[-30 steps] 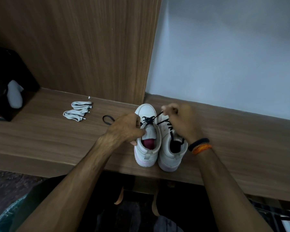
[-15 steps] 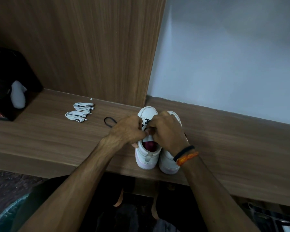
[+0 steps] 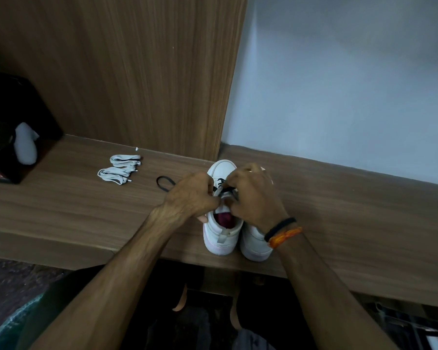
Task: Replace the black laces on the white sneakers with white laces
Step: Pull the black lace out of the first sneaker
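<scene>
Two white sneakers stand side by side on the wooden shelf (image 3: 339, 213), toes pointing away from me. Over the left sneaker (image 3: 221, 234) both hands meet. My left hand (image 3: 191, 195) grips the shoe's left side at the eyelets. My right hand (image 3: 253, 195) pinches the black lace (image 3: 219, 184) across the tongue and covers most of the right sneaker (image 3: 256, 242). A loose loop of black lace (image 3: 165, 183) trails left of the shoes. Two bundles of white laces (image 3: 120, 168) lie farther left on the shelf.
A black box (image 3: 15, 117) with a pale object in it stands at the far left. A wooden panel (image 3: 137, 72) and a pale wall (image 3: 352, 84) rise behind the shelf. The shelf's front edge runs just below the sneakers' heels.
My right hand came down from pulling the lace up at the right sneaker and closed in over the left sneaker's tongue beside my left hand. The left hand stayed put.
</scene>
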